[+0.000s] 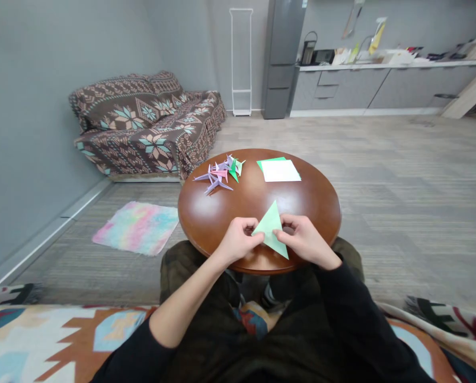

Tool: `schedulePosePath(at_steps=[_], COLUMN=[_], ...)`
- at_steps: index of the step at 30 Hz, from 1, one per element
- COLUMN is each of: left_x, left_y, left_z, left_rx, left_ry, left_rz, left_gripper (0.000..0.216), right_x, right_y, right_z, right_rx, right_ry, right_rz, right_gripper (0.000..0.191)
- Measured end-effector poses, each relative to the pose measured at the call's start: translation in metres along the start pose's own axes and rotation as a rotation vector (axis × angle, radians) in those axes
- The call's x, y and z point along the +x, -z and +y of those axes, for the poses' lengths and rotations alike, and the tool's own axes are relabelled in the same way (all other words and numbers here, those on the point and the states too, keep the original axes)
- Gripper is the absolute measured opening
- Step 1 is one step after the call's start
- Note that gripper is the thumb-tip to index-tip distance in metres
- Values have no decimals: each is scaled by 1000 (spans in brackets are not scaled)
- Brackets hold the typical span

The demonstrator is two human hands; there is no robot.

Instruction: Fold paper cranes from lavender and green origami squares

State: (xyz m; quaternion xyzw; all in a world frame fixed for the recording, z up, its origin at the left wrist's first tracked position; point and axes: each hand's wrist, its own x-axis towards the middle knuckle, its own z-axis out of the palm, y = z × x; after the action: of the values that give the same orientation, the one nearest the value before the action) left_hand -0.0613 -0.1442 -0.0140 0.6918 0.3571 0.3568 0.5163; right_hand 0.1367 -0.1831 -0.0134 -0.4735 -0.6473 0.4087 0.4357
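Observation:
A light green sheet of origami paper (270,226), folded into a triangle, is held between both hands over the near part of the round table. My left hand (241,239) pinches its left corner between thumb and fingers. On the other side, my right hand (305,239) grips the right edge, its thumb lying on the paper's face. The triangle is tilted, one point up and away from me, another down toward the right. Fingertips behind the paper are hidden.
Several folded paper cranes (221,173) in purple, pink and green lie at the table's back left. A stack of white and green paper sheets (281,171) rests at the back right of the brown table (206,215). Beyond stand a covered sofa (150,127) and a pastel rug (138,227).

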Motion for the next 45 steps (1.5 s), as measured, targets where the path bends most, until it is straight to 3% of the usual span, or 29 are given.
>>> schedulePosePath(at_steps=[10, 16, 22, 26, 32, 34, 38, 45], left_x=[-2, -1, 0, 2, 5, 6, 7, 3], left_y=[11, 29, 2, -8, 17, 22, 14, 0], left_z=[-12, -18, -7, -6, -12, -15, -19, -17], left_rx=[-5, -143, -253, -196, -220, -269, -430, -531], left_ry=[56, 75, 33, -11, -13, 30, 118, 184], left_rz=[13, 162, 26, 133, 307, 258, 180, 69], left_gripper=[9, 14, 31, 30, 32, 34, 38, 44], right_x=[-1, 2, 6, 7, 6, 5, 2, 5], right_y=[5, 29, 5, -4, 21, 22, 6, -12], right_z=[7, 22, 24, 22, 34, 35, 24, 9], right_rx=[104, 222, 209, 159, 39, 54, 182, 271], right_ry=[-21, -27, -12, -4, 4, -1, 32, 55], right_rz=[27, 277, 213, 189, 350, 388, 211, 140], right_gripper=[9, 19, 18, 12, 10, 16, 24, 25])
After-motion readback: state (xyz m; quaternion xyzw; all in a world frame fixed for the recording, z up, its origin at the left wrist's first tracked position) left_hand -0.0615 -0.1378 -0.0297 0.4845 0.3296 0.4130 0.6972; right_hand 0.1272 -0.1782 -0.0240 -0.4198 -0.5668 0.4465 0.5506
